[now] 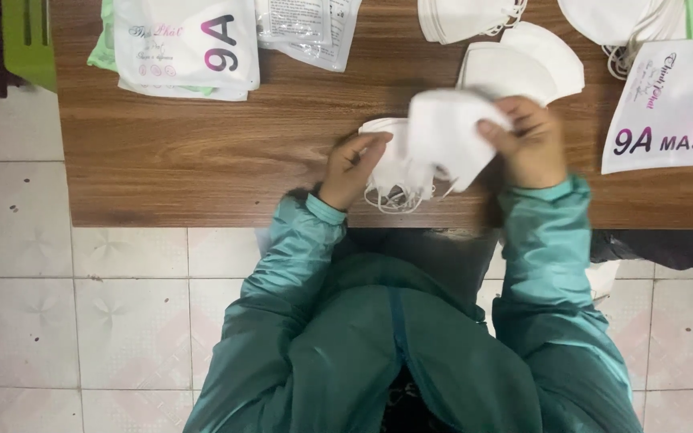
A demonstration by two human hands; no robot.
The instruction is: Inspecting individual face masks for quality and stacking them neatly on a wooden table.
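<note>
Right hand [529, 143] grips a white folded face mask [447, 136], raised just over the near edge of the bench [202, 160]. Left hand [352, 167] pinches a small stack of masks [391, 172] lying on the bench, ear loops hanging loose. Sorted so far: that small stack. Left: loose masks [523, 64] just beyond the hands, more piles at far right. Printed packaging bags [186, 44] lie flat at far left and right, none visibly filled.

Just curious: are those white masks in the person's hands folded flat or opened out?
Folded flat: the white masks held by the right hand and left hand show flat, creased halves.
</note>
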